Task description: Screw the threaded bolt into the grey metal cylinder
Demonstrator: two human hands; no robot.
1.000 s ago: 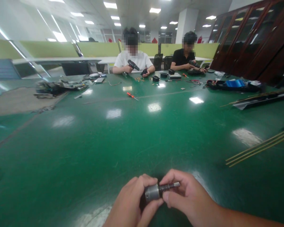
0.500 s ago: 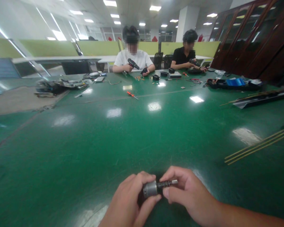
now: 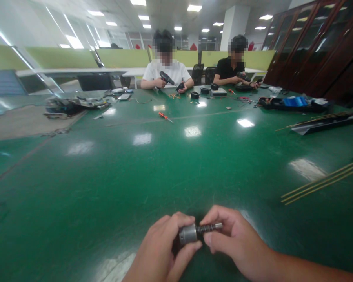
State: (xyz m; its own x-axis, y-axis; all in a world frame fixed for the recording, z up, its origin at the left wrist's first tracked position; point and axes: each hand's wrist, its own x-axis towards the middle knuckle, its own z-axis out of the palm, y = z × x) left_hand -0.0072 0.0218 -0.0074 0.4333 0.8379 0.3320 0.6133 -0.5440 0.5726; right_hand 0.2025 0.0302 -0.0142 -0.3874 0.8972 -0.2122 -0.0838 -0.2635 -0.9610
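Both hands meet over the near edge of the green desk (image 3: 164, 168), just above its surface. The left hand (image 3: 160, 252) is curled shut around a grey metal cylinder (image 3: 188, 234), with the thumb under it and the fingers over its top. A dark threaded shaft (image 3: 209, 227) sticks out of the cylinder towards the right, lying almost level. The right hand (image 3: 237, 239) is closed on that shaft, pinching it between thumb and forefinger, with its bright tip showing just past the fingertips. The other right fingers are folded in under the palm. The two hands nearly touch at the thumbs.

Near the right edge lie a few thin brass rods (image 3: 323, 182) side by side, well apart from the hands. Farther back on that side is a long black rail (image 3: 326, 122), and beyond it a black tray with something blue (image 3: 294, 102) in it. An orange screwdriver (image 3: 165, 116) lies alone towards the far middle. A heap of parts (image 3: 73, 105) sits at the far left. At the far edge sit two people, one in a white shirt (image 3: 166, 72) holding a drill (image 3: 166, 78), one in a black shirt (image 3: 228, 70), with small boxes and tools between them. Nothing lies between the hands and these things.
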